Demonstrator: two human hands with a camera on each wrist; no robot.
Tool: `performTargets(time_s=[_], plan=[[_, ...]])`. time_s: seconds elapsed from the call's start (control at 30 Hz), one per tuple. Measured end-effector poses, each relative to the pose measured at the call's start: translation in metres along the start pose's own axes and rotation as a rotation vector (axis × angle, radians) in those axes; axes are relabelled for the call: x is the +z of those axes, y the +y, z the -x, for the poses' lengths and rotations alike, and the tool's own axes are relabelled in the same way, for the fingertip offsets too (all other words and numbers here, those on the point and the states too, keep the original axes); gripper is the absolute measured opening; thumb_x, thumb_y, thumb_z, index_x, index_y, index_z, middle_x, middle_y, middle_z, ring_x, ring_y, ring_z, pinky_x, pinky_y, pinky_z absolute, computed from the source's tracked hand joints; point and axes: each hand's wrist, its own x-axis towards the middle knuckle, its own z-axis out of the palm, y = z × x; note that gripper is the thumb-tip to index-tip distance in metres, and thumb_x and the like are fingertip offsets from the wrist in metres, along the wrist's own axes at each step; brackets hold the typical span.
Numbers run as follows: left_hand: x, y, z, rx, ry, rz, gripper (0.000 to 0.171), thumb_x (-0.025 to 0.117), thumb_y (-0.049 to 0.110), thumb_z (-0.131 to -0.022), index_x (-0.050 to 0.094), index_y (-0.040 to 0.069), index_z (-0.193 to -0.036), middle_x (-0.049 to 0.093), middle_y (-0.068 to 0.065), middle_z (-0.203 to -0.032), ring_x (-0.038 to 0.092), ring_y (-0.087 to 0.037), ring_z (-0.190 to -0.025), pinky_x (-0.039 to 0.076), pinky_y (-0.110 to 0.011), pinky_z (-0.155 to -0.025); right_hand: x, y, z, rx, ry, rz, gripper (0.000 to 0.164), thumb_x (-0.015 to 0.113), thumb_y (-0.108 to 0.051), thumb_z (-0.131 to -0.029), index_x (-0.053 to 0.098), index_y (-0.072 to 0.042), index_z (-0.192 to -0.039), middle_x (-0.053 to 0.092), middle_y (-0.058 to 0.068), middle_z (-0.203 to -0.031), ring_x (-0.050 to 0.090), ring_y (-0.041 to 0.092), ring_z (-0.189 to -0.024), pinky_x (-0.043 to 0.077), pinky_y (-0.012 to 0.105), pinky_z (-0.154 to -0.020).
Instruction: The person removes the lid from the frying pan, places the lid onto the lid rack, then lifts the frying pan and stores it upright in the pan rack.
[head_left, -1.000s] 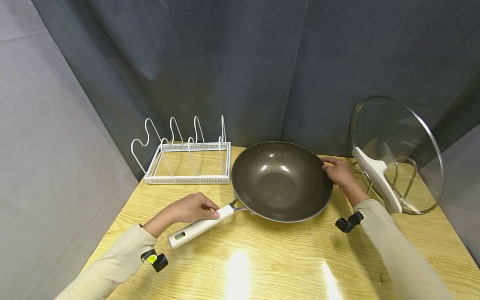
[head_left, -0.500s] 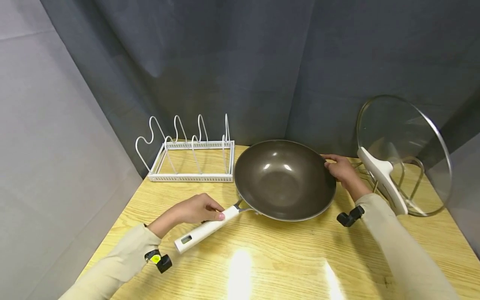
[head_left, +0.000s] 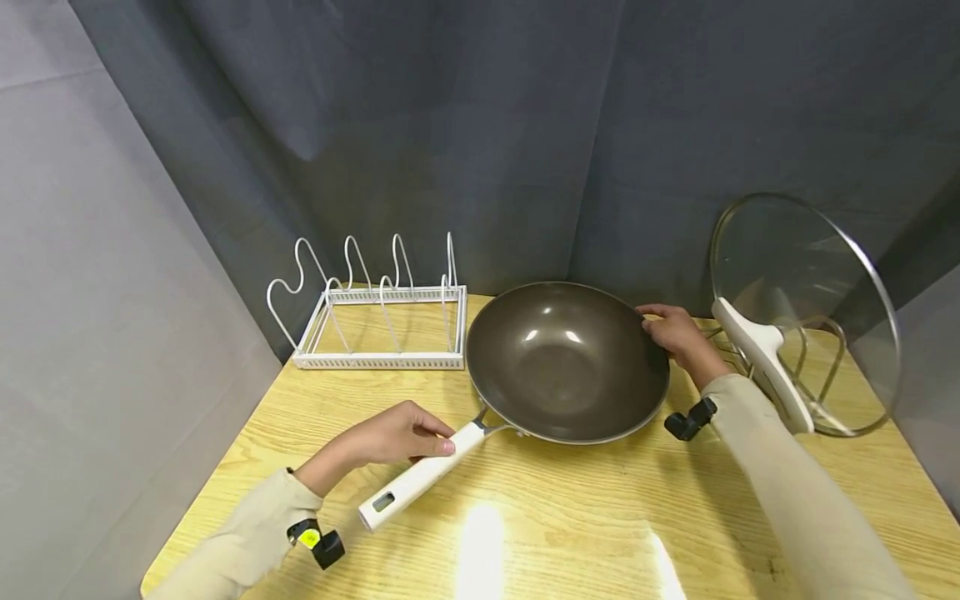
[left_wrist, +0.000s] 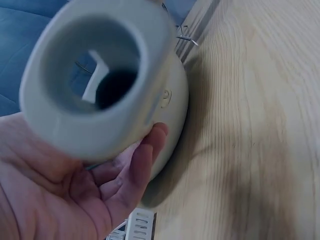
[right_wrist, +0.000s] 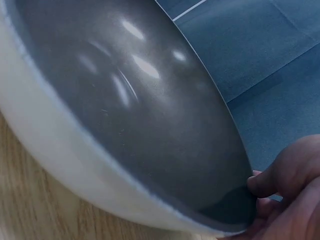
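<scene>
A wok (head_left: 562, 367) with a dark brown inside and a pale outside stands at the middle of the table, its white handle (head_left: 420, 479) pointing toward the front left. My left hand (head_left: 397, 435) grips this handle near the bowl, thumb on top; in the left wrist view the fingers (left_wrist: 135, 172) curl beneath it. At the far right of the bowl, my right hand (head_left: 675, 333) pinches the rim, with the thumb (right_wrist: 262, 184) on the inner side in the right wrist view. The fingers under the rim are partly hidden.
Left of the wok stands a white wire rack (head_left: 378, 361) with upright loops. On the right, a glass lid (head_left: 810, 275) with a white handle (head_left: 761, 358) leans upright in a metal wire stand (head_left: 832, 358). A dark curtain (head_left: 465, 150) hangs behind the wooden table (head_left: 570, 517).
The wok's handle has swung slightly toward the front and right, and my left hand has moved with it. My right hand keeps its hold on the rim.
</scene>
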Motion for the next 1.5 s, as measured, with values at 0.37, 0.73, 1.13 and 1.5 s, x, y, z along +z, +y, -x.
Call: performTargets(time_s=[0.37,0.73,1.13,1.5], plan=[[0.016,-0.003,0.004,-0.014,0.009,0.150,0.031,0.070,0.020,-0.098,0.073,-0.002,-0.120,0.077,-0.010,-0.097,0.071,-0.014,-0.082,0.059,-0.031,-0.072,0.005,-0.004,-0.013,-0.055,0.023,0.082,0.045,0.041,-0.002,-0.104,0.043,0.012,-0.147,0.040,0.035,-0.151,0.048,0.040,-0.125,0.049,0.027,-0.083],[0.031,-0.002,0.008,-0.027,0.062,0.266,0.034,0.071,0.018,-0.098,0.071,-0.006,-0.122,0.077,-0.014,-0.097,0.070,-0.014,-0.079,0.059,-0.031,-0.071,0.005,-0.003,-0.029,-0.040,-0.023,0.064,0.044,0.040,-0.004,-0.107,0.042,0.009,-0.149,0.041,0.033,-0.151,0.047,0.040,-0.128,0.049,0.034,-0.092],[0.047,-0.001,0.007,-0.029,0.086,0.323,0.039,0.070,0.021,-0.099,0.068,-0.005,-0.127,0.076,-0.015,-0.107,0.073,-0.018,-0.089,0.061,-0.037,-0.081,0.005,-0.005,-0.043,-0.081,-0.023,0.148,0.042,0.039,-0.004,-0.107,0.045,0.010,-0.146,0.039,0.033,-0.153,0.040,0.044,-0.136,0.038,0.052,-0.110],[0.062,0.004,0.004,-0.035,0.127,0.348,0.040,0.071,0.024,-0.098,0.068,-0.004,-0.128,0.077,-0.013,-0.107,0.071,-0.014,-0.086,0.060,-0.041,-0.084,0.006,-0.012,-0.052,-0.065,-0.018,0.207,0.042,0.038,-0.005,-0.107,0.047,0.006,-0.147,0.037,0.031,-0.155,0.038,0.046,-0.139,0.038,0.055,-0.110]])
